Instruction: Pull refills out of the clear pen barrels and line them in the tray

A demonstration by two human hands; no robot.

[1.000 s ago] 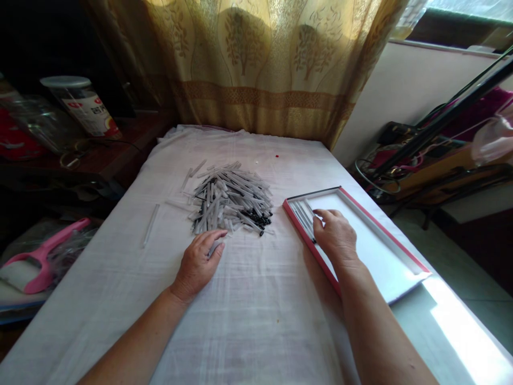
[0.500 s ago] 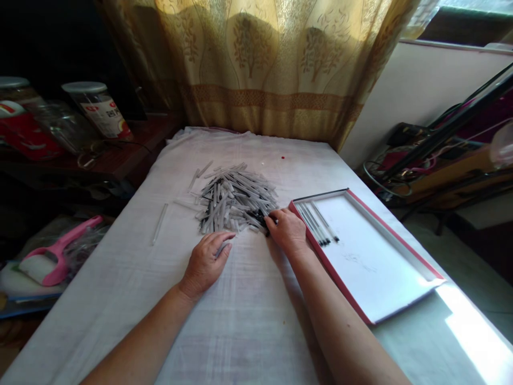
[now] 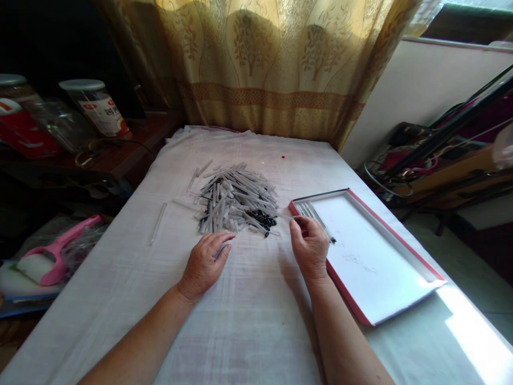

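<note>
A heap of thin grey and clear pen refills (image 3: 236, 200) with black tips lies on the white cloth (image 3: 240, 310). My left hand (image 3: 206, 263) rests flat on the cloth just in front of the heap, fingers slightly apart. My right hand (image 3: 309, 247) is raised between the heap and a red-edged white tray (image 3: 372, 278), its thumb and fingers pinched on one thin refill (image 3: 285, 217) that points back toward the heap. A few refills (image 3: 316, 214) lie side by side in the tray's far left corner, partly hidden by my right hand.
One loose clear tube (image 3: 159, 222) lies left of the heap. A pink lint roller (image 3: 52, 256) sits off the table's left side. Jars (image 3: 96, 107) stand on a dark shelf at the left. A patterned curtain (image 3: 264, 64) hangs behind; cables and a stand (image 3: 441, 139) clutter the right.
My right hand went from the tray to the heap, pinched a refill there, and has now lifted it away toward the tray. My left hand has stayed in place.
</note>
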